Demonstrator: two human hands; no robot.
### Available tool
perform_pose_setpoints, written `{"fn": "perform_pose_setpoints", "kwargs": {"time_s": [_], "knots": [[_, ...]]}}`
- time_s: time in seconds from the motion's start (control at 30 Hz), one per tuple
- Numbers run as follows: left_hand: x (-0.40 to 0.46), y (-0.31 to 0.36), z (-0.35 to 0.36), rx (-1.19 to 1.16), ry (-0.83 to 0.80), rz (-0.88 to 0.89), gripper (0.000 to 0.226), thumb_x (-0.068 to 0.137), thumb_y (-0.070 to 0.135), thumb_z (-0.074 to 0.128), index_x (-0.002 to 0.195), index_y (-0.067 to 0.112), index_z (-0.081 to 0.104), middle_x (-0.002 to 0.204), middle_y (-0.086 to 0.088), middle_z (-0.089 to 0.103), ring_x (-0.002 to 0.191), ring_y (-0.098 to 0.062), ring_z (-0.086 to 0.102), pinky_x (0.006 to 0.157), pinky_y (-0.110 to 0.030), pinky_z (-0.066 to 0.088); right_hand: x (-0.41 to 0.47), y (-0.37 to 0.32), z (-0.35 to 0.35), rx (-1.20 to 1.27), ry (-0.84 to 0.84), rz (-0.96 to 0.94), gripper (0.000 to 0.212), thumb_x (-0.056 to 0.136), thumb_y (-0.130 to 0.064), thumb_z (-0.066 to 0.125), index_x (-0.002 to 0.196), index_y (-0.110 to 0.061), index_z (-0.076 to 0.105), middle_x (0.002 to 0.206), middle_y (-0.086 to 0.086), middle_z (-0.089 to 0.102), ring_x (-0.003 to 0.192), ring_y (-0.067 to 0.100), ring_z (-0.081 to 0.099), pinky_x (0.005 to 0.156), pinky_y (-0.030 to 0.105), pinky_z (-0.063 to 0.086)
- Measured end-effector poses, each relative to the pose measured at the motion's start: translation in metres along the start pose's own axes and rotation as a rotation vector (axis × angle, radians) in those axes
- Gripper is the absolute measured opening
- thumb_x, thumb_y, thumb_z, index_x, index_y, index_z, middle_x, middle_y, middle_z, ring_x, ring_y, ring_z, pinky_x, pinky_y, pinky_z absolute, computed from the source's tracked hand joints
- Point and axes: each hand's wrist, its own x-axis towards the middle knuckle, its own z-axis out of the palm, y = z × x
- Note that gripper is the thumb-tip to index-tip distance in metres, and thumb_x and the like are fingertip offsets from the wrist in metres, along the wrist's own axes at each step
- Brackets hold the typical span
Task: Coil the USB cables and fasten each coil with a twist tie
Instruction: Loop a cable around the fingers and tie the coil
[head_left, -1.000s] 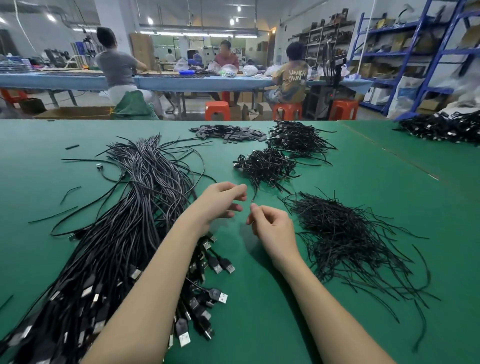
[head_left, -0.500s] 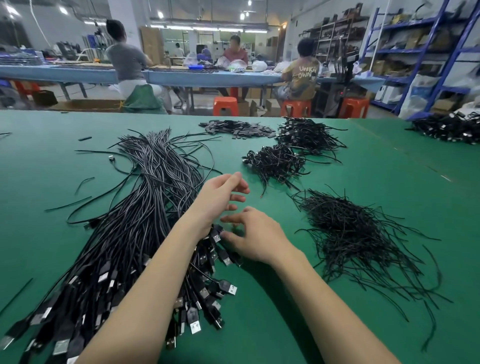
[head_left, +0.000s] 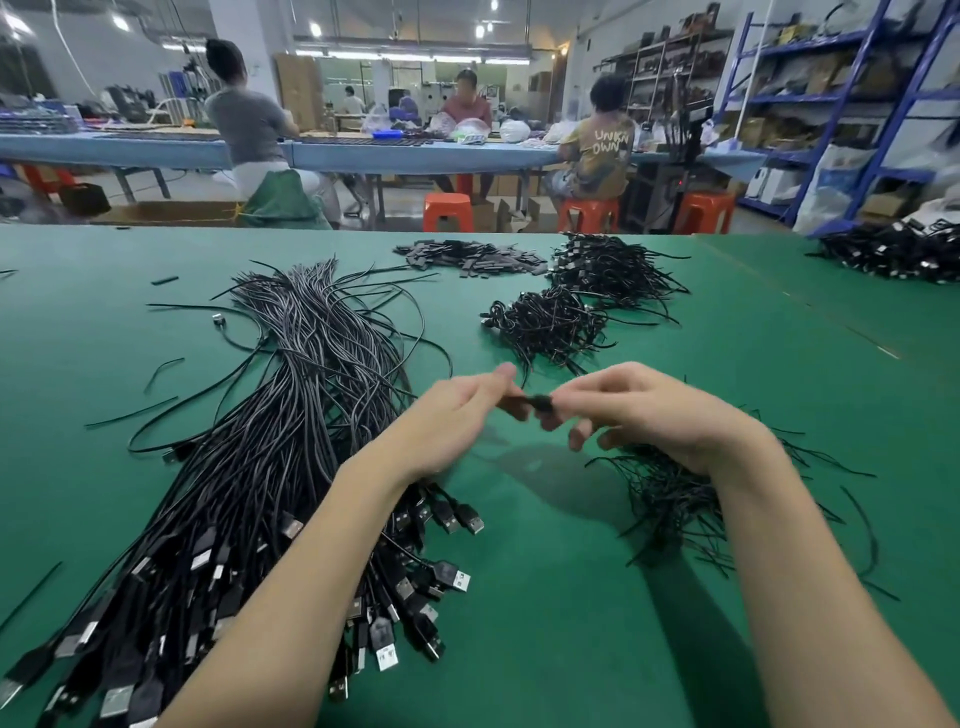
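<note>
Both hands had lifted off the cable bundle (head_left: 249, 467) since half a second earlier, so the left hand (head_left: 457, 415) and right hand (head_left: 649, 410) pinched one blurry black plug end (head_left: 530, 402) between them, just right of that bundle, probably freeing it for coiling. Twist ties (head_left: 670, 493) sat further right, under the right wrist.

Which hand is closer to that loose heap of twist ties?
The right hand. It hovers just over the heap of twist ties, at its far edge. The left hand is off to the side, above the bundle of USB cables.
</note>
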Motion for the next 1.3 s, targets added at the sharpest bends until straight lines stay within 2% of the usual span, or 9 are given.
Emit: {"fn": "perform_pose_setpoints", "kwargs": {"time_s": [0.17, 0.37, 0.47, 0.57, 0.63, 0.8, 1.07, 1.17, 1.3], "knots": [[0.001, 0.026, 0.026, -0.065, -0.207, 0.019, 0.052, 0.107, 0.043, 0.035, 0.078, 0.012, 0.065, 0.072, 0.002, 0.072, 0.065, -0.014, 0.063, 0.075, -0.028, 0.05, 0.008, 0.003, 0.001, 0.293, 0.254, 0.017, 0.046, 0.099, -0.055, 0.052, 0.097, -0.015, 0.075, 0.093, -0.002, 0.077, 0.067, 0.008, 0.06, 0.055, 0.019, 0.044], [0.003, 0.054, 0.029, -0.704, -0.168, 0.009, 0.055, 0.108, 0.037, 0.028, 0.072, 0.009, 0.058, 0.066, -0.007, 0.062, 0.059, -0.02, 0.056, 0.061, -0.026, 0.049, 0.023, 0.012, 0.042, 0.575, 0.114, -0.088, 0.071, 0.103, -0.062, 0.013, 0.106, -0.024, 0.072, 0.119, 0.026, 0.068, 0.106, 0.025, 0.069, 0.098, 0.046, 0.049], [0.004, 0.058, 0.022, -0.932, -0.184, -0.025, 0.056, 0.106, 0.042, 0.031, 0.069, 0.015, 0.064, 0.067, -0.006, 0.06, 0.063, -0.021, 0.057, 0.063, -0.028, 0.049, 0.023, 0.015, 0.058, 0.621, -0.058, -0.103, 0.055, 0.106, -0.057, 0.011, 0.125, -0.046, 0.061, 0.146, 0.01, 0.057, 0.128, 0.026, 0.059, 0.115, 0.054, 0.036], [0.003, 0.056, 0.01, -1.045, -0.142, -0.039, 0.058, 0.107, 0.041, 0.031, 0.068, 0.016, 0.067, 0.067, -0.005, 0.062, 0.064, -0.021, 0.062, 0.066, -0.029, 0.054, 0.021, 0.017, 0.048, 0.498, -0.114, -0.032, 0.085, 0.102, -0.06, 0.006, 0.133, 0.003, 0.053, 0.107, 0.035, 0.068, 0.111, 0.032, 0.067, 0.117, 0.046, 0.036], [0.002, 0.053, 0.002, -1.092, -0.1, -0.028, 0.059, 0.107, 0.041, 0.03, 0.068, 0.017, 0.067, 0.067, -0.003, 0.064, 0.069, -0.02, 0.067, 0.072, -0.029, 0.057, 0.015, 0.02, 0.036, 0.47, -0.26, 0.029, 0.095, 0.099, -0.066, 0.015, 0.11, 0.014, 0.064, 0.082, 0.026, 0.073, 0.115, 0.036, 0.067, 0.111, 0.036, 0.04], [0.002, 0.048, -0.006, -1.227, 0.02, -0.042, 0.063, 0.108, 0.04, 0.031, 0.065, 0.018, 0.071, 0.068, -0.002, 0.067, 0.08, -0.021, 0.073, 0.07, -0.027, 0.059, -0.009, 0.032, 0.014, 0.522, -0.539, -0.063, 0.06, 0.088, -0.051, 0.07, 0.125, -0.004, 0.057, 0.074, 0.01, 0.073, 0.093, 0.032, 0.073, 0.119, 0.048, 0.035], [-0.003, 0.048, -0.014, -1.357, -0.036, 0.07, 0.061, 0.107, 0.043, 0.031, 0.076, 0.015, 0.076, 0.081, -0.002, 0.076, 0.09, -0.022, 0.074, 0.078, -0.034, 0.059, -0.006, 0.027, 0.02, 0.36, -0.312, 0.224, 0.047, 0.089, -0.048, 0.069, 0.125, -0.018, 0.069, 0.049, -0.008, 0.034, 0.043, 0.008, 0.044, 0.05, 0.023, 0.048], [-0.008, 0.049, -0.015, -1.165, -0.19, 0.015, 0.063, 0.106, 0.044, 0.028, 0.073, 0.017, 0.074, 0.074, -0.001, 0.074, 0.072, -0.019, 0.073, 0.07, -0.03, 0.058, 0.0, 0.02, 0.016, 0.443, -0.012, 0.256, 0.063, 0.07, -0.045, 0.078, 0.124, -0.015, 0.068, 0.05, -0.011, 0.029, 0.041, 0.005, 0.033, 0.045, 0.02, 0.035], [-0.008, 0.052, -0.008, -0.76, -0.391, -0.071, 0.066, 0.104, 0.048, 0.027, 0.088, 0.007, 0.076, 0.092, -0.018, 0.076, 0.089, -0.033, 0.075, 0.073, -0.033, 0.061, 0.0, -0.006, 0.004, 0.763, 0.205, 0.087, 0.032, 0.089, -0.028, 0.069, 0.118, -0.017, 0.062, 0.06, -0.006, 0.054, 0.038, 0.001, 0.033, 0.041, 0.014, 0.039]]}}
